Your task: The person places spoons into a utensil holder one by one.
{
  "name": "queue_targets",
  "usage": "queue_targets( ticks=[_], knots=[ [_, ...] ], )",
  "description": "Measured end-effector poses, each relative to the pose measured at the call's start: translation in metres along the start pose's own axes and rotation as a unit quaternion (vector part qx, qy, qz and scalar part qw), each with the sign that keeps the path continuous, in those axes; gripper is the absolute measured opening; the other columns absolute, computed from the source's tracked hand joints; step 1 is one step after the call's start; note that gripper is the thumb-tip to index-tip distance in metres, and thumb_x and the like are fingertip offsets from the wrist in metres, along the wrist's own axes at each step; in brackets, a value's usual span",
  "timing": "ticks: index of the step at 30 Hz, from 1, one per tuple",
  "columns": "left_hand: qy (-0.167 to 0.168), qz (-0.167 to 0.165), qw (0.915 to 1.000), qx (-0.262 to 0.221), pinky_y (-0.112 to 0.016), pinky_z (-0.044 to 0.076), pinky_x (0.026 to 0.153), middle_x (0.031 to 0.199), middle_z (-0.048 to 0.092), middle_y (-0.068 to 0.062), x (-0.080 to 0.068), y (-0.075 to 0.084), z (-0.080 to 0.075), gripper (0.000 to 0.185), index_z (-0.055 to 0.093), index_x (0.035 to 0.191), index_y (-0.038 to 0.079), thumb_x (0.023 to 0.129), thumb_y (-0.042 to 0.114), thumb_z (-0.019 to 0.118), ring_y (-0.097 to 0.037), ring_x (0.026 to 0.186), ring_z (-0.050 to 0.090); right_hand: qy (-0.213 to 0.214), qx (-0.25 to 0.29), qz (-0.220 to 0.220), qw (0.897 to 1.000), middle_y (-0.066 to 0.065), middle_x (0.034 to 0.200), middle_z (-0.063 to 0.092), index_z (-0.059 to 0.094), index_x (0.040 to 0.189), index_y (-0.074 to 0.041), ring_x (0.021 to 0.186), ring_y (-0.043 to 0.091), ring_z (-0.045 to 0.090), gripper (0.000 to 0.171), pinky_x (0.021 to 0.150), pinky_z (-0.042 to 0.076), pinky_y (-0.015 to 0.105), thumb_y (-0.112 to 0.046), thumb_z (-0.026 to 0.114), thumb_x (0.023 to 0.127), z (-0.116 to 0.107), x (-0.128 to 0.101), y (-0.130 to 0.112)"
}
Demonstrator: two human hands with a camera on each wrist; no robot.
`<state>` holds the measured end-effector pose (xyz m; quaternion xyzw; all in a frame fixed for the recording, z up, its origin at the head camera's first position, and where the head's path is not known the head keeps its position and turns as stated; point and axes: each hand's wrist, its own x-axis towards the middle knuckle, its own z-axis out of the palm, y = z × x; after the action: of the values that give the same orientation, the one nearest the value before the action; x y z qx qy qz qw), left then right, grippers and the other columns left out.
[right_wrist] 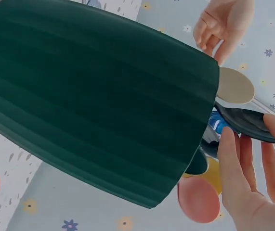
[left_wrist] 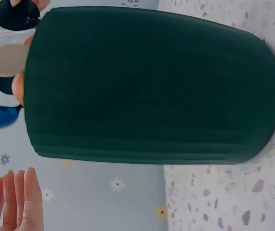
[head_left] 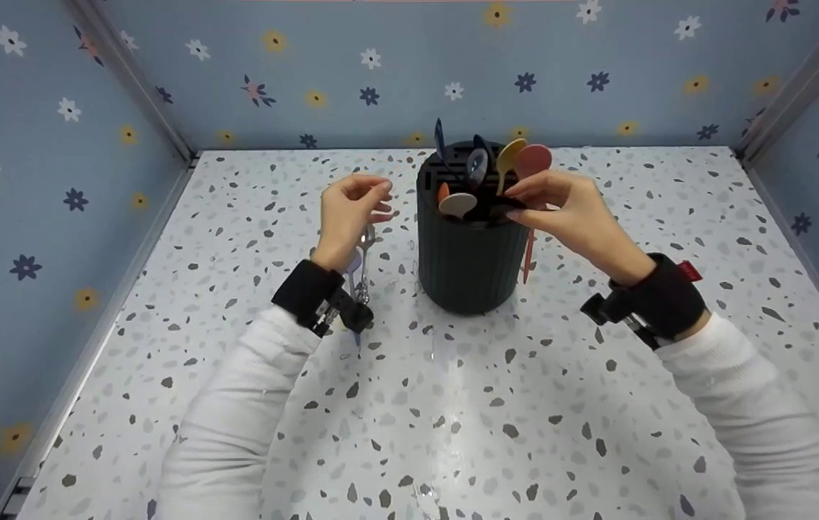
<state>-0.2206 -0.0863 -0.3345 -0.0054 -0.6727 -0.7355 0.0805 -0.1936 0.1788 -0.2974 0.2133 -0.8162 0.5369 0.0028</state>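
Several coloured plastic spoons [head_left: 485, 173] stand bowl-up in the dark green ribbed holder [head_left: 467, 253] on the speckled tabletop [head_left: 453, 404]. My right hand [head_left: 575, 217] pinches a black spoon [right_wrist: 245, 122] at the rim, its long axis roughly level, probably to steer it in. My left hand [head_left: 348, 217] hovers loosely spread beside the holder.

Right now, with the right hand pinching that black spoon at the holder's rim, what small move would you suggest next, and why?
Probably lower the black spoon into the dark green holder and let go: the right hand pinches its bowl just above the rim among the other spoons, while the left hand hangs beside it, touching nothing.
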Motion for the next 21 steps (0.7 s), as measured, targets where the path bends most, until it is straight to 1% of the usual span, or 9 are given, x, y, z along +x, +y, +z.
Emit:
queue_targets(
  ticks=[5,8,11,15,19,21],
  knots=[
    [0.018,-0.028,0.9994,0.009,-0.029,0.056,0.060,0.071,0.058,-0.006,0.002,-0.018,-0.009,0.018,0.059,0.096,-0.010,0.084,0.004,0.059,-0.013,0.057,0.058,0.000,0.011,0.019,1.000,0.001,0.093,0.063,0.061,0.101,-0.001,0.089,0.011,0.058,0.023,0.077,0.049,0.021,-0.009,0.065,0.079,-0.004,-0.007,0.010],
    [0.027,-0.055,0.9981,0.005,-0.027,0.056,0.057,0.069,0.058,-0.005,0.004,-0.029,-0.015,0.017,0.058,0.095,-0.010,0.083,0.003,0.059,-0.013,0.055,0.058,-0.006,0.020,0.025,0.999,0.003,0.092,0.063,0.060,0.100,0.001,0.087,0.012,0.059,0.022,0.077,0.050,0.021,-0.008,0.064,0.080,-0.006,-0.011,0.016],
    [0.032,-0.091,0.9953,0.009,-0.025,0.055,0.055,0.070,0.058,-0.005,0.005,-0.040,-0.021,0.018,0.057,0.096,-0.009,0.083,0.003,0.059,-0.010,0.054,0.057,-0.013,0.024,0.029,0.999,0.006,0.092,0.063,0.060,0.100,0.003,0.084,0.013,0.060,0.022,0.075,0.051,0.021,-0.008,0.063,0.081,-0.005,-0.015,0.020],
    [0.033,-0.133,0.9897,0.043,-0.023,0.055,0.055,0.070,0.058,-0.003,0.005,-0.052,-0.030,0.020,0.058,0.099,-0.008,0.083,0.004,0.059,-0.008,0.053,0.057,-0.022,0.030,0.041,0.998,0.006,0.092,0.062,0.060,0.100,0.005,0.081,0.013,0.060,0.024,0.072,0.051,0.021,-0.009,0.063,0.081,-0.003,-0.020,0.027],
    [0.037,-0.151,0.9840,0.087,-0.023,0.055,0.056,0.068,0.057,0.001,0.007,-0.065,-0.038,0.022,0.059,0.101,-0.009,0.083,0.005,0.059,-0.008,0.052,0.057,-0.040,0.036,0.051,0.997,0.007,0.091,0.062,0.060,0.101,0.006,0.081,0.013,0.060,0.025,0.072,0.051,0.020,-0.009,0.063,0.081,0.001,-0.024,0.037],
    [0.041,-0.158,0.9811,0.104,-0.025,0.056,0.058,0.069,0.057,0.001,0.007,-0.071,-0.041,0.023,0.059,0.102,-0.009,0.083,0.004,0.058,-0.008,0.052,0.057,-0.051,0.041,0.060,0.996,0.008,0.091,0.062,0.059,0.102,0.006,0.080,0.014,0.060,0.025,0.072,0.051,0.022,-0.009,0.063,0.081,0.003,-0.026,0.043]
  ],
)
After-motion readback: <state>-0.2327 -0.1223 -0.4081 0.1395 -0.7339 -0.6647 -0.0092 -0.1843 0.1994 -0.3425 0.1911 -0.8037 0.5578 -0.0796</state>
